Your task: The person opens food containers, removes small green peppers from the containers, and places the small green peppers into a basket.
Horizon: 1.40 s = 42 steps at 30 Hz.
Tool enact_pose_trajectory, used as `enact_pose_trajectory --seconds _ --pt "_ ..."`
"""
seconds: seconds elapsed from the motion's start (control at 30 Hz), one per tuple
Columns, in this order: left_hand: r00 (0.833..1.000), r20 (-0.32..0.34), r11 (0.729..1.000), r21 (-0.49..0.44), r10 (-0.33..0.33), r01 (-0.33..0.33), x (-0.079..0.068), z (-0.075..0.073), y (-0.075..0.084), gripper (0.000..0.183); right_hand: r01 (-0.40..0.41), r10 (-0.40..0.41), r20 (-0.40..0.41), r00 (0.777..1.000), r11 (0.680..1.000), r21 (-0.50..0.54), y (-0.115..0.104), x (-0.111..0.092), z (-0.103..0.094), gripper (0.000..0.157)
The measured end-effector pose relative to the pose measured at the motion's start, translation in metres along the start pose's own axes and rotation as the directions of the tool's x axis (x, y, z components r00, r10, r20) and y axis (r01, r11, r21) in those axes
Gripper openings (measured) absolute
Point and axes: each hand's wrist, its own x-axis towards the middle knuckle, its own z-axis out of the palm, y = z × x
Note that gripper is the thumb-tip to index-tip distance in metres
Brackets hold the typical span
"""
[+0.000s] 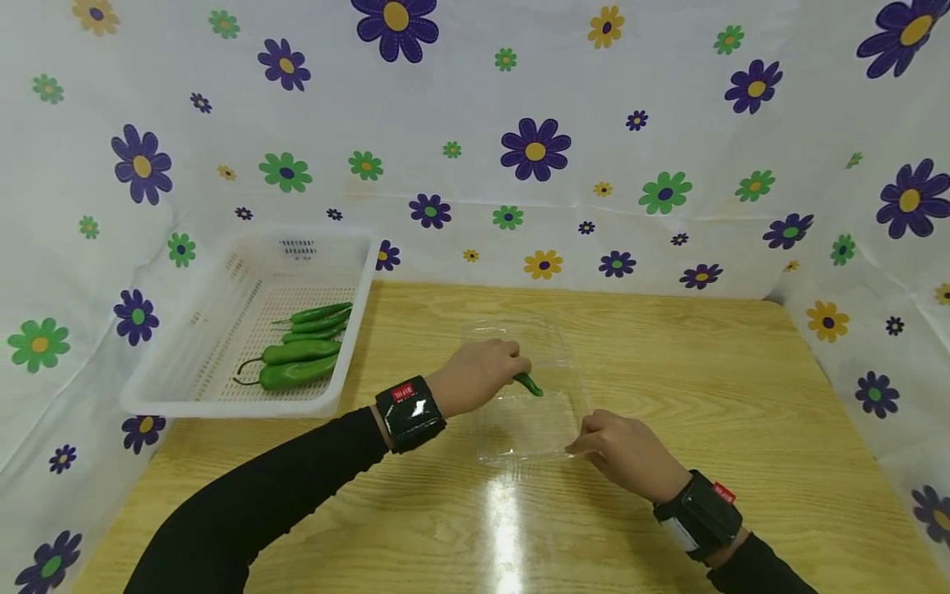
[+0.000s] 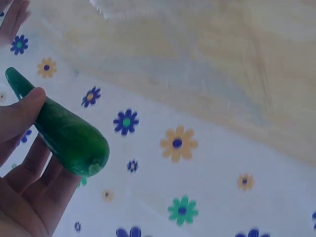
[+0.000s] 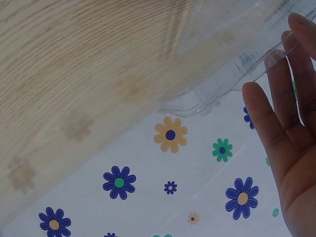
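My left hand (image 1: 478,375) holds a green chili pepper (image 1: 529,384) above a clear plastic container (image 1: 523,429). In the left wrist view the pepper (image 2: 74,133) lies between thumb and fingers, its thick rounded end sticking out past them. The container sits on the wooden table with its hinged lid laid back, away from me. At the container's near right corner my right hand (image 1: 627,450) pinches the rim between thumb and fingers. The right wrist view shows the transparent rim (image 3: 256,74) at those fingertips.
A white perforated basket (image 1: 349,346) stands to the left, with several green chili peppers (image 1: 297,374) along its right side. Flower-printed white cloth (image 1: 475,231) rises behind the wooden table (image 1: 690,371) and along both sides.
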Motion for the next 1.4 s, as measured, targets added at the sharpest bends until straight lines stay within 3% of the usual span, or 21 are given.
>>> enact_pose_trajectory --seconds 0.17,0.3,0.47,0.63,0.93,1.2,1.4 --pt "0.999 -0.017 0.999 -0.001 -0.044 0.044 -0.005 -0.037 -0.024 0.02 0.003 -0.003 -0.006 1.0 1.0 0.008 0.0 0.0 -0.001 0.021" --pt "0.994 -0.01 0.992 -0.062 -0.109 0.108 -0.009 -0.059 -0.048 0.021 0.009 -0.009 -0.021 1.0 1.0 0.002 0.002 -0.001 0.001 0.022" --pt "0.98 0.005 0.979 -0.051 -0.198 0.198 -0.015 -0.076 -0.078 0.022 0.017 -0.017 -0.036 0.999 1.0 -0.004 0.003 -0.002 0.003 0.023" --pt "0.959 -0.005 0.959 -0.029 -0.283 0.283 -0.027 -0.084 -0.112 0.023 0.016 -0.016 -0.041 0.999 1.0 0.0 0.003 -0.003 0.004 0.023" --pt "0.887 0.042 0.885 -0.064 -0.46 0.462 -0.054 -0.07 -0.184 0.026 0.023 -0.023 -0.051 0.998 1.0 0.001 0.003 -0.003 0.005 0.023" --pt "0.83 0.057 0.825 -0.088 -0.555 0.558 -0.079 -0.05 -0.234 0.024 0.019 -0.019 -0.045 0.999 1.0 -0.013 0.004 -0.004 0.004 0.025" --pt "0.783 0.093 0.781 -0.061 -0.615 0.621 -0.094 -0.025 -0.266 0.024 0.012 -0.011 -0.05 0.999 1.0 0.025 0.003 -0.004 0.004 0.025"
